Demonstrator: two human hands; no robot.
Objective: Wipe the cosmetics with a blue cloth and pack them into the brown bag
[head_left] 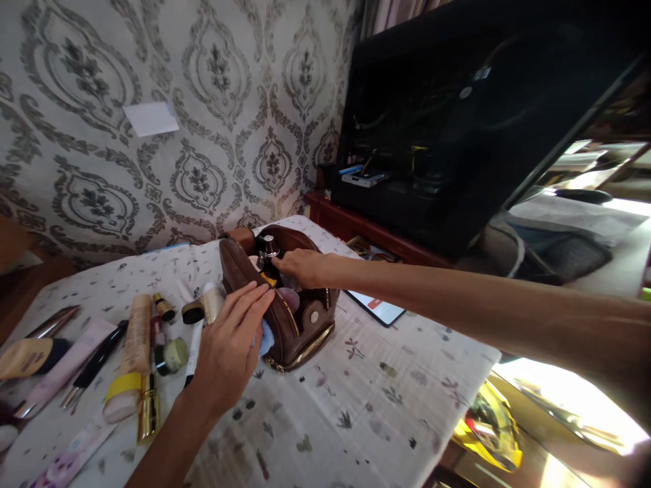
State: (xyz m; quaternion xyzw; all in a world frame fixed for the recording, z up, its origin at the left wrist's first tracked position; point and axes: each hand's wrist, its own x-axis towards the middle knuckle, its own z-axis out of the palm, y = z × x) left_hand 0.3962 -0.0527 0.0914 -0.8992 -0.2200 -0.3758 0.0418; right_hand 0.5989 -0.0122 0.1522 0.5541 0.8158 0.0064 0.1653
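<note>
A brown makeup bag stands unzipped on the cloth-covered table, with several items inside. My left hand lies against the bag's near side, its fingers stretched out flat over the zipper edge. Reaching into the opening from the right, my right hand has its fingers curled at a bottle with a silver cap; part of the grip is hidden. Beside that bottle the bag holds a yellow item and a pinkish-purple rounded item. A light blue fuzzy piece shows between my left hand and the bag.
Left of the bag lie several cosmetics, among them a beige tube with a yellow band, a gold tube and a foundation bottle. A tablet lies behind my right forearm. A large black television leans over the right side.
</note>
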